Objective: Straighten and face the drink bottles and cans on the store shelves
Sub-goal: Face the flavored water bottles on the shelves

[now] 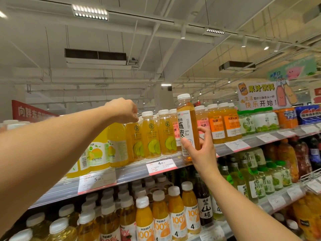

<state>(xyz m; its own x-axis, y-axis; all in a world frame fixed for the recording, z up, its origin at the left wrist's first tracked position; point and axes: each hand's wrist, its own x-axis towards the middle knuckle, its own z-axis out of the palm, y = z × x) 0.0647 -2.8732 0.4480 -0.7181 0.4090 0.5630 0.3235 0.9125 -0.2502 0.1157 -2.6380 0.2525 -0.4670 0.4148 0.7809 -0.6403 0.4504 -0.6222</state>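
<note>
The tall tea bottle (186,126) stands upright at the top shelf's (132,173) front edge, right hand (201,146) pinching its lower label. Left hand (124,110), farther left, pinches a yellow bottle's cap (137,119).

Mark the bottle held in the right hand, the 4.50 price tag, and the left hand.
amber bottle (187,119), head view, on its white label.
4.50 price tag (160,166), head view, on the middle of the tag.
left hand (123,110), head view, on the back of the hand.
</note>
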